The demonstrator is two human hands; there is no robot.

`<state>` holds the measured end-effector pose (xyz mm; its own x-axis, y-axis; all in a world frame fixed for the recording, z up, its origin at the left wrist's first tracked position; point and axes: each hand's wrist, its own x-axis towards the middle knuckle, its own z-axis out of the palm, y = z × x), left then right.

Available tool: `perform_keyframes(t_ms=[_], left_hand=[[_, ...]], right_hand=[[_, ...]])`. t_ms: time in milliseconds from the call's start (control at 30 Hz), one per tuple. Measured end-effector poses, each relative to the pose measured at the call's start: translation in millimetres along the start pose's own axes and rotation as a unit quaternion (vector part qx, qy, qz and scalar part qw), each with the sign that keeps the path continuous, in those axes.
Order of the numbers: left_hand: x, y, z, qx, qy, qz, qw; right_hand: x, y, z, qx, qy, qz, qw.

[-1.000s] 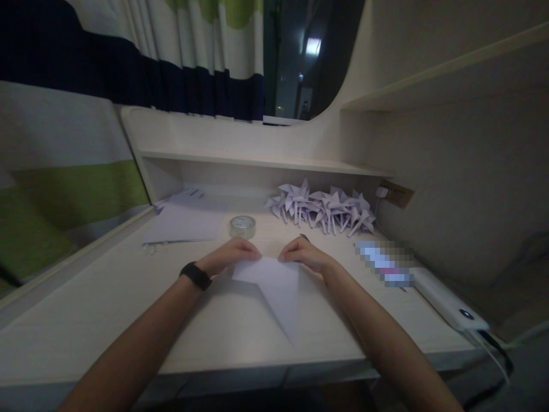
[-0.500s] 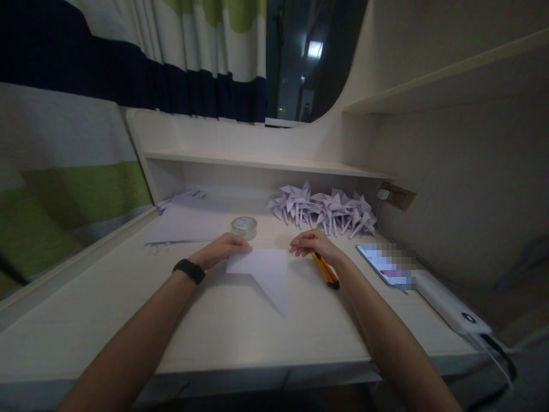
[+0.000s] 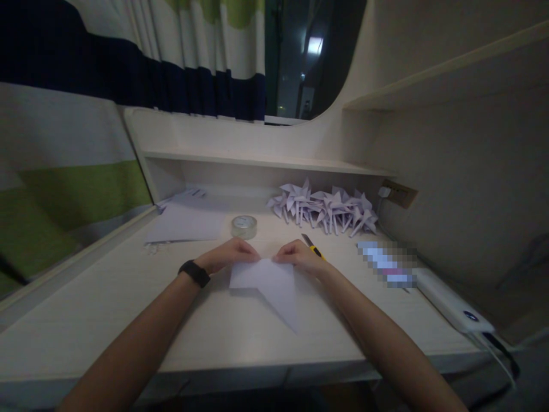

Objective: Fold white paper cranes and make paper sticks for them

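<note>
A folded white sheet of paper (image 3: 274,286) lies over the desk in front of me, with a long point reaching down to the right. My left hand (image 3: 234,252) pinches its far edge between thumb and fingers. Close by on the same edge, my right hand (image 3: 298,254) also grips the paper. A yellow utility knife (image 3: 316,250), blade showing, rests just beyond my right hand, partly hidden by it. Behind my left hand stands a roll of clear tape (image 3: 244,227).
White paper pinwheels (image 3: 330,206) are heaped at the back right. A stack of white paper (image 3: 189,220) lies at the back left. On the right are a phone (image 3: 386,264), partly blurred out, and a white power bank (image 3: 448,303) with cables. A shelf (image 3: 257,162) spans the back.
My right hand has moved left from beside the paper and taken hold of its far edge. The paper has shifted slightly toward me and right. More of the knife's blade end now shows.
</note>
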<state>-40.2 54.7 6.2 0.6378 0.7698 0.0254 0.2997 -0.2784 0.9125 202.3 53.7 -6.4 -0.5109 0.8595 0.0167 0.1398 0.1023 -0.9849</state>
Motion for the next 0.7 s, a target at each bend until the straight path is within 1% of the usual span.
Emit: perform_keyframes(t_ms=[200, 300, 533, 700], left_hand=[[1, 1, 9.6, 0.051, -0.010, 0.000, 0.999], [2, 0, 10.1, 0.051, -0.008, -0.001, 0.999], [2, 3, 4.4, 0.013, 0.028, 0.009, 0.999], [-3, 4, -5.9, -0.051, 0.020, -0.016, 0.998]], right_hand=[[4, 6, 7, -0.033, 0.047, -0.012, 0.998], [3, 4, 5, -0.028, 0.048, -0.007, 0.998], [-6, -13, -15, 0.008, 0.038, -0.003, 0.999], [-8, -17, -29, 0.032, 0.064, -0.004, 0.997]])
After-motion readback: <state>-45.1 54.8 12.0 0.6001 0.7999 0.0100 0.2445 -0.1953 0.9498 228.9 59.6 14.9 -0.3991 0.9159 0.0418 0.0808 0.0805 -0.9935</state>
